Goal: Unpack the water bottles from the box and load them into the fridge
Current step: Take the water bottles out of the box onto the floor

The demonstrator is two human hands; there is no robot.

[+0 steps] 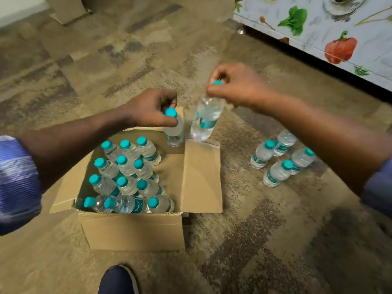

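The head camera looks down on an open cardboard box (131,228) on the carpet (254,240), holding rows of upright bottles (127,172), caps up. Right of the box stand four bottles (282,158); beyond them is a vegetable-print panel (318,28). A shoe (118,281) shows near the box.

Over the box's far edge, the left hand (152,109) has its fingers clamped on the cap of a near-vertical bottle (175,132). The right hand (237,85) pinches the cap of a tilted bottle (206,117), whose base points down towards the box's right flap.
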